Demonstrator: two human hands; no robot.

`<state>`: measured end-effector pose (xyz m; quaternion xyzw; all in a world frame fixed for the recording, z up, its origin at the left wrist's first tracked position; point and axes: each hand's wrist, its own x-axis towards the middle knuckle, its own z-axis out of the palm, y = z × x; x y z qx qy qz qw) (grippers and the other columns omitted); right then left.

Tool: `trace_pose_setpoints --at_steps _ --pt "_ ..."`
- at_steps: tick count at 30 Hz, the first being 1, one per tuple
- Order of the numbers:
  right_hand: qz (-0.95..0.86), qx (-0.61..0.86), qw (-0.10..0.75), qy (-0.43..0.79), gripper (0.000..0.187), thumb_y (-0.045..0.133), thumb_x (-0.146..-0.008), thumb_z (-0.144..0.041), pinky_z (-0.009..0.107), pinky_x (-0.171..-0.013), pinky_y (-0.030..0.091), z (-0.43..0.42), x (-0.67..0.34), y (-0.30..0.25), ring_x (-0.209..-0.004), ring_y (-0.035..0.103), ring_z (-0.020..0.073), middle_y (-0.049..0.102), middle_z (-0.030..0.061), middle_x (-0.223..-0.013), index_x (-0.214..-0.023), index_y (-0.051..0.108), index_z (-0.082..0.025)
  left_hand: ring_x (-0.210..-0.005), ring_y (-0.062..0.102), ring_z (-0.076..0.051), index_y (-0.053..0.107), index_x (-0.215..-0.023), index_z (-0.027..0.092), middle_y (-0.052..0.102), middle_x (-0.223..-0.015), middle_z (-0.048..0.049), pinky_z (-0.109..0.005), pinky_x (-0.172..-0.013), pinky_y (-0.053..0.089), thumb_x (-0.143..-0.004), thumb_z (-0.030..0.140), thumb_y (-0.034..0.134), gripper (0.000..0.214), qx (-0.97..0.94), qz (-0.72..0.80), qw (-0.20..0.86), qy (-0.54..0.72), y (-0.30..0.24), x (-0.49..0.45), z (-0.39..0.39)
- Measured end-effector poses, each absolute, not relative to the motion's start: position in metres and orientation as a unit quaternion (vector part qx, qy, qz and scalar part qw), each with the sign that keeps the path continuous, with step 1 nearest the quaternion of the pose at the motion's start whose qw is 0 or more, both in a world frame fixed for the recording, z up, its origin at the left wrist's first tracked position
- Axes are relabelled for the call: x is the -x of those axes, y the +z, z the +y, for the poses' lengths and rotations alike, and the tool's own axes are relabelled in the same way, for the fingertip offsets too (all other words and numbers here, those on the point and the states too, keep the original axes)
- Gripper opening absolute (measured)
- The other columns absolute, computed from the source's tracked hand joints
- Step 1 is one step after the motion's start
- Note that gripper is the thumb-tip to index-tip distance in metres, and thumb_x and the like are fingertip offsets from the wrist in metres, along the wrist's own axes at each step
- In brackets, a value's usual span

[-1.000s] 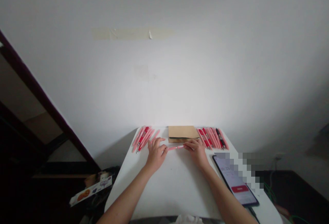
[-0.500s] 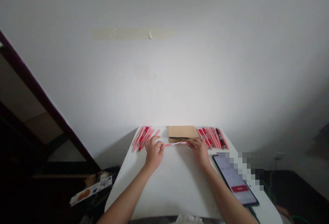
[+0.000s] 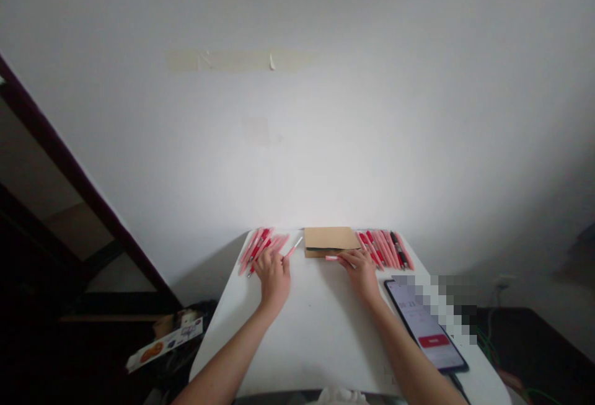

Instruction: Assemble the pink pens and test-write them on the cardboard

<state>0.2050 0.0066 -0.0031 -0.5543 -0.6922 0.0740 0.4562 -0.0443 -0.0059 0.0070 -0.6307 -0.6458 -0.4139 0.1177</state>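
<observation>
My left hand (image 3: 273, 275) is closed on a pink pen (image 3: 294, 248), whose uncapped whitish end points up and to the right. The pen's rear part is hidden by my fingers. Between the thumb and fingers of my right hand (image 3: 360, 268) is a short pink pen cap (image 3: 331, 258), apart from the pen. Beyond my left hand lies a bunch of pink and red pens (image 3: 253, 247). Another row of pink, red and black pens (image 3: 383, 250) lies just past my right hand. A brown cardboard box (image 3: 331, 239) stands between the two groups.
A phone (image 3: 425, 324) with a lit screen lies on the right side of the white table (image 3: 311, 343). The wall (image 3: 325, 163) rises right behind the table's far edge. On the left, below the table, is a printed white strip (image 3: 165, 346) among clutter.
The pen in my left hand has come away from the cap, moved left and turned its bare end upward. My right hand with the cap has stayed in place.
</observation>
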Motion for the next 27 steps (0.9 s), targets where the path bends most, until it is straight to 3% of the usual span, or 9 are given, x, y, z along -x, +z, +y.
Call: trace_pose_setpoints --at_steps 8,27 --pt "-0.694 0.554 0.454 0.069 0.033 0.050 -0.093 -0.046 0.043 -0.086 0.040 0.007 -0.204 -0.004 -0.098 0.054 0.0288 0.073 0.0078 -0.096 -0.091 0.078 -0.029 -0.117 0.047 -0.035 0.059 -0.074 0.018 0.058 -0.116 -0.0164 -0.064 -0.102 0.032 -0.089 0.033 0.052 0.022 0.653 -0.649 0.171 -0.351 0.013 0.038 -0.014" --pt "-0.698 0.554 0.447 0.078 0.029 0.052 -0.093 -0.042 0.044 -0.091 0.038 0.006 -0.203 -0.004 -0.097 0.053 0.0278 0.074 0.0051 -0.094 -0.090 0.078 -0.028 -0.122 0.044 -0.036 0.060 -0.071 0.019 0.055 -0.123 -0.0137 -0.074 -0.106 0.021 -0.076 0.030 0.067 0.014 0.719 -0.623 0.117 -0.284 0.013 0.034 -0.017"
